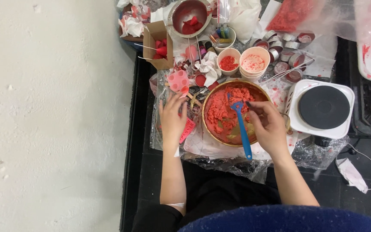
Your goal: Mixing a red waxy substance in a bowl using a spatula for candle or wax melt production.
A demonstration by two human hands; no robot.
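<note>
Over the gold bowl (213,129), your right hand (268,126) gripped a blue spatula (241,124).

Your fingers were closed around the spatula's handle, its head sunk in the crumbly red-pink mass that filled the far side of the bowl, while the handle's end stuck out past the near rim toward you. Your left hand (171,120) lay flat and released, fingers spread, on the plastic-covered mat just left of the bowl, beside a pink mould (178,80). Behind the bowl stood a paper cup of red bits (228,62) and a stack of cups (254,63) with pale pink crumbs. To the right sat a white hot plate (323,108) with a dark round top, and a cluster of small metal tins (286,51) lay beyond it.
</note>
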